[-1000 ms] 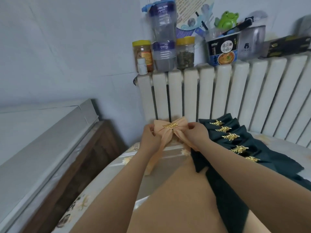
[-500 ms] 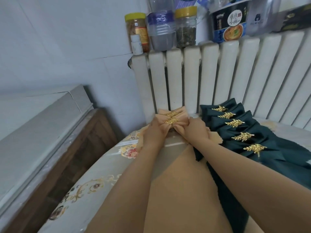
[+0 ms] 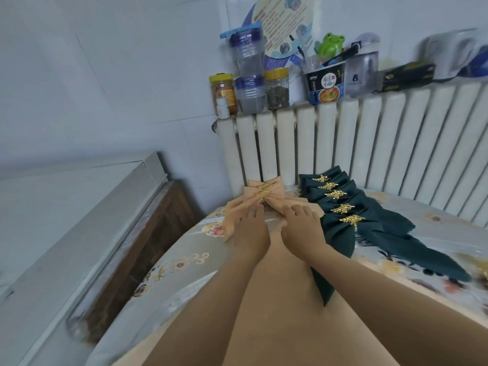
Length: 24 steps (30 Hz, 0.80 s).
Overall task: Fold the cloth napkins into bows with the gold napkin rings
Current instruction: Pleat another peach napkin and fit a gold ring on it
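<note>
Head view: nearest the camera, two bare forearms reach forward over a pale floral-patterned bedspread [image 3: 169, 262]. The left hand [image 3: 250, 231] lies with relaxed, nearly straight fingers resting on the tail of a peach cloth napkin bow [image 3: 260, 200], gripping nothing. The right hand [image 3: 301, 228] likewise has its fingers spread and extended, their tips touching the peach fabric on the other side. That bow carries a gold leaf-shaped napkin ring [image 3: 262, 193] at its middle and overlaps a second peach bow [image 3: 274, 184] just behind it, ringed the same way. To the right, touching the right hand's side, a row of dark green cloth napkin bows [image 3: 369, 225] with gold leaf rings runs back in an overlapping line. Behind both sets stands a white ribbed radiator [image 3: 343, 143], its top crowded with yellow-lidded plastic jars [image 3: 277, 88], a clear stacked bottle [image 3: 248, 75], an instant-noodle cup [image 3: 326, 83] and a green toy frog [image 3: 330, 43]. At left sits a grey-topped wooden cabinet [image 3: 111, 228].
</note>
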### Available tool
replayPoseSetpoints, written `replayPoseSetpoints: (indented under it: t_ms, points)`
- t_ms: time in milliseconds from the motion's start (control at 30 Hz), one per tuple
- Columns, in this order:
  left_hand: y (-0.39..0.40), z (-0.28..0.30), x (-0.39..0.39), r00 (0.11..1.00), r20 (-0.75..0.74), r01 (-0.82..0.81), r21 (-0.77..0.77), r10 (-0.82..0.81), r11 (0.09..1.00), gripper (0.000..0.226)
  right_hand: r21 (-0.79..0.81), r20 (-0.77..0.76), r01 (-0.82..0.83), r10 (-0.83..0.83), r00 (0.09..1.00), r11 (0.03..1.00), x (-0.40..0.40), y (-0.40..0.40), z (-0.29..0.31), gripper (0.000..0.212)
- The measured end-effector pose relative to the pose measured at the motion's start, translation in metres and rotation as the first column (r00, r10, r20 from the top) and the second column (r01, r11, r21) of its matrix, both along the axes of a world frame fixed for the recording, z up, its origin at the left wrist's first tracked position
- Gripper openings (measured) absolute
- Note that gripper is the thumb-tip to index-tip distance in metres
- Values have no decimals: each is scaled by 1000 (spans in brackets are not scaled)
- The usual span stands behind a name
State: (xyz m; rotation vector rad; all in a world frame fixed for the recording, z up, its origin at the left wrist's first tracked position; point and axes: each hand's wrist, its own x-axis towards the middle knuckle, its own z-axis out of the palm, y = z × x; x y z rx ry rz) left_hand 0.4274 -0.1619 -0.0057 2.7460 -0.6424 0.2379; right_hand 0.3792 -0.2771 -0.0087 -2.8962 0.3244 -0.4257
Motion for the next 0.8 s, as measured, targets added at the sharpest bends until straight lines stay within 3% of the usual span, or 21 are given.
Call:
replayPoseSetpoints:
  t_ms: [367, 601, 734, 801]
  points:
    - [16, -2, -159, 976, -162, 152, 15, -148, 988, 51, 56, -21, -24, 25, 999, 998, -155, 15, -1, 54]
    - [55, 0, -243, 960, -217, 185, 13, -178, 983, 47, 60, -135, -61, 68, 988, 996, -274, 17, -12, 54]
    - [81, -10, -292, 928, -333, 206, 88, -166, 975, 46, 23, -192, -82, 85, 978, 996, -325, 22, -26, 49]
    - [96, -14, -317, 931, -315, 244, 156, -186, 957, 44, 13, -192, -114, 114, 975, 993, -354, 28, -30, 42]
